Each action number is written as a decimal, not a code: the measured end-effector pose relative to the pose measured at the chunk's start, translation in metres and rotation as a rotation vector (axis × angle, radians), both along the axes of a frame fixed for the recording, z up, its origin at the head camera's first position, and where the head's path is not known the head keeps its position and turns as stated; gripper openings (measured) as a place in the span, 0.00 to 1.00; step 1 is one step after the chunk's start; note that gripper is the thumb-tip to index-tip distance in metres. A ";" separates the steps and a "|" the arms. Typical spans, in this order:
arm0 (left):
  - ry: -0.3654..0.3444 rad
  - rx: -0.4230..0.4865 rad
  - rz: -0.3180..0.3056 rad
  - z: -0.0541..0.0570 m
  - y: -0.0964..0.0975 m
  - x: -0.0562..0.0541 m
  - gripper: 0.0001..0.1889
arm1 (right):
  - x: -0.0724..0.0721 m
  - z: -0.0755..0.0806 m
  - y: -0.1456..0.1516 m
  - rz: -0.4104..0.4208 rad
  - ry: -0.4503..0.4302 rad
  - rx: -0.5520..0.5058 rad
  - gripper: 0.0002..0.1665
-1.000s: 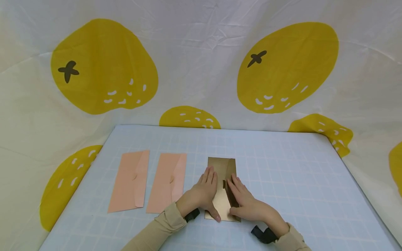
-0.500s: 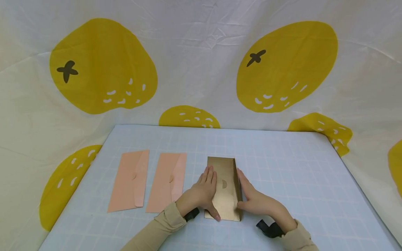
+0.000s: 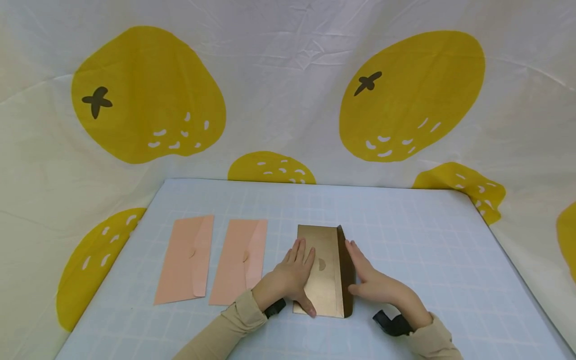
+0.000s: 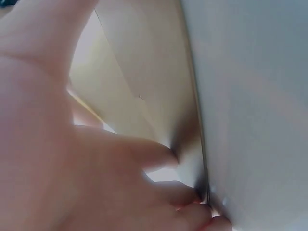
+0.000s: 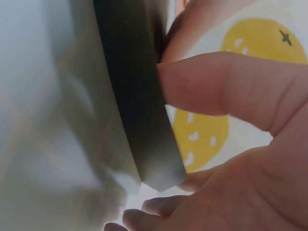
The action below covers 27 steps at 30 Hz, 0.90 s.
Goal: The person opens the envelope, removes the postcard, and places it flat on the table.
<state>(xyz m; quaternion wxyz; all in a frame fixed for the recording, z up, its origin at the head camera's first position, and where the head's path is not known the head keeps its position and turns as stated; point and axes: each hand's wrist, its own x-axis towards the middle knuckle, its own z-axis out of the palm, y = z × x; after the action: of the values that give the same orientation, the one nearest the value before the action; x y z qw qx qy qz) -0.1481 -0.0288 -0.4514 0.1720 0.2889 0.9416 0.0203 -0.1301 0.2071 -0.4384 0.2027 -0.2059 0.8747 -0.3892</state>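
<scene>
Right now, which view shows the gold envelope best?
Head view: the gold envelope shows nearly whole, flap included, partly covered by the left hand. Left wrist: only part of its face and an edge. Right wrist: just a dark strip.

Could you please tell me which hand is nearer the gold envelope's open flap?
Right: the right hand touches the flap, while the left hand rests on the gold envelope, away from the flap.

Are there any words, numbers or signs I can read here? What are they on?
None that can be read.
The gold envelope and the two pink envelopes show no writing on the sides in view.
The dark crosses on the yellow shapes are drawings, not letters.
</scene>
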 end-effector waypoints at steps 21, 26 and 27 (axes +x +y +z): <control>0.013 -0.032 -0.005 -0.005 0.000 -0.002 0.78 | -0.010 -0.015 0.010 -0.005 0.054 -0.002 0.49; 0.003 -0.030 0.001 -0.004 0.001 -0.002 0.78 | -0.010 -0.016 0.009 -0.010 0.058 0.061 0.47; 0.003 -0.031 0.001 -0.003 0.001 -0.002 0.78 | -0.010 -0.016 0.009 -0.009 0.067 0.077 0.47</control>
<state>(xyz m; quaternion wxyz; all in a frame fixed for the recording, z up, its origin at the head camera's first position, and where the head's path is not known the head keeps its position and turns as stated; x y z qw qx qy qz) -0.1498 -0.0281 -0.4548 0.1750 0.2856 0.9422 0.0056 -0.1403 0.2159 -0.4546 0.1794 -0.2072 0.8961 -0.3491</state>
